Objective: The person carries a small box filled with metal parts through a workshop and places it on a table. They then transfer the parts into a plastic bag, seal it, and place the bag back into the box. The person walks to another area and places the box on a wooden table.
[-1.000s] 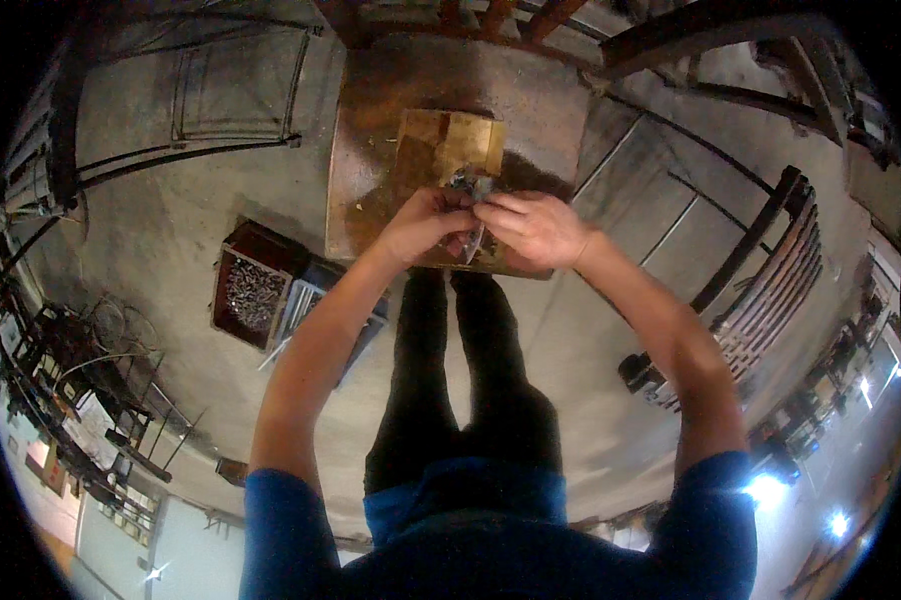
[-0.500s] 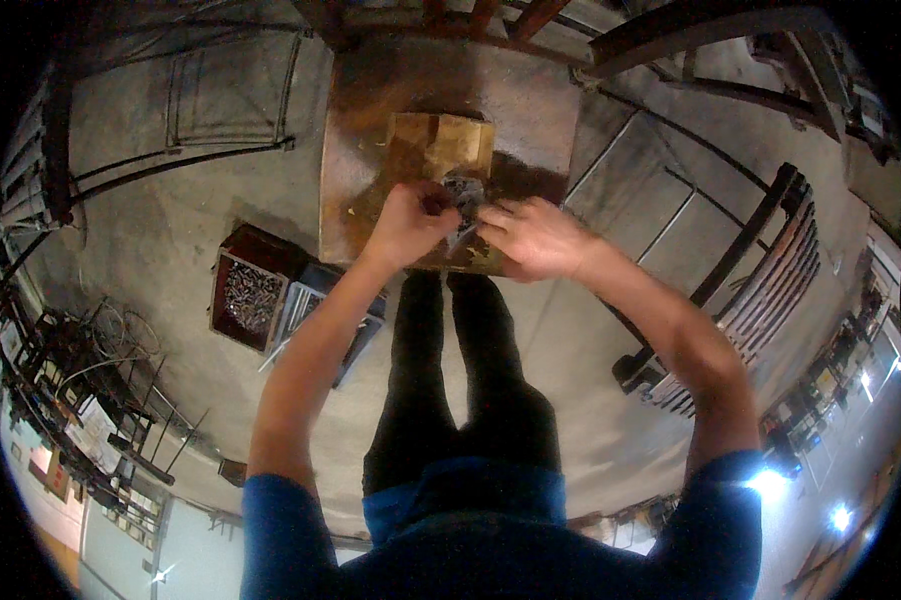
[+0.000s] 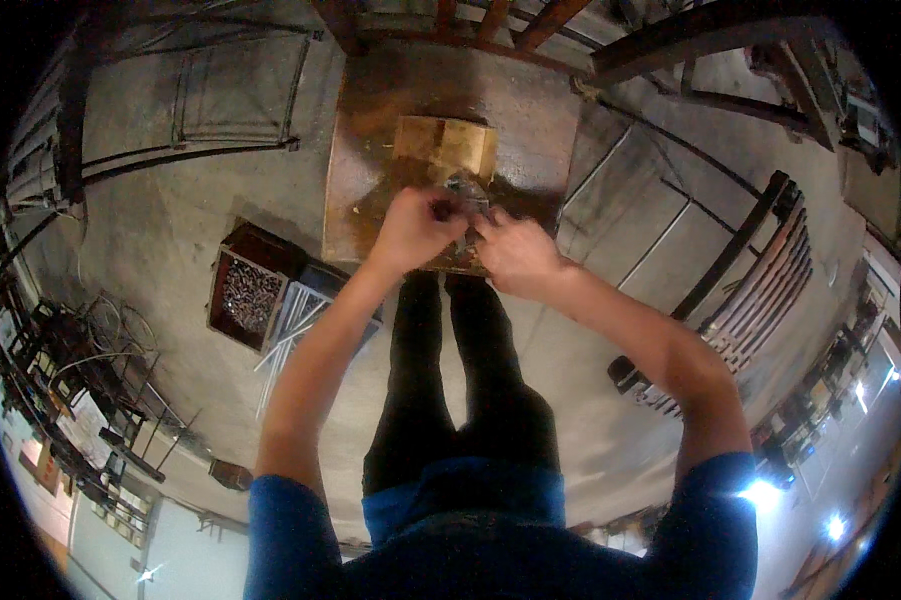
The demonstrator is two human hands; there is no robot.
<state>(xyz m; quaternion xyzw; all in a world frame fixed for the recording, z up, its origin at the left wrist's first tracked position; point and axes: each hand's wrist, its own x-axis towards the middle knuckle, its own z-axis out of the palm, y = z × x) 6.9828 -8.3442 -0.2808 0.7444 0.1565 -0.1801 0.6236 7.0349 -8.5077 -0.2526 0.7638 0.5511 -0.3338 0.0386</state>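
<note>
Both hands meet over a brown worktable [image 3: 355, 215] with dark, wet-looking stains. My left hand [image 3: 415, 230] is closed, its thumb and fingers curled together at a small grey metal piece [image 3: 464, 186]. From the right, my right hand [image 3: 518, 256] comes close to it with bent fingers pressed together. Whatever the fingertips pinch is too small and blurred to name. A yellowish open box or folded card piece [image 3: 450, 140] lies on the table just beyond the metal piece.
Left of the table, a box [image 3: 250, 295] holds many small metal parts. Beside it a blue-grey tray [image 3: 355, 328] carries thin light rods [image 3: 292, 330]. A slatted metal rack [image 3: 760, 290] stands right, dark bars [image 3: 560, 25] lie beyond the table, and tangled wire [image 3: 110, 330] sits far left.
My right hand has moved left, nearer my left hand, with its fingers turned more inward. My left hand stays in nearly the same place.
</note>
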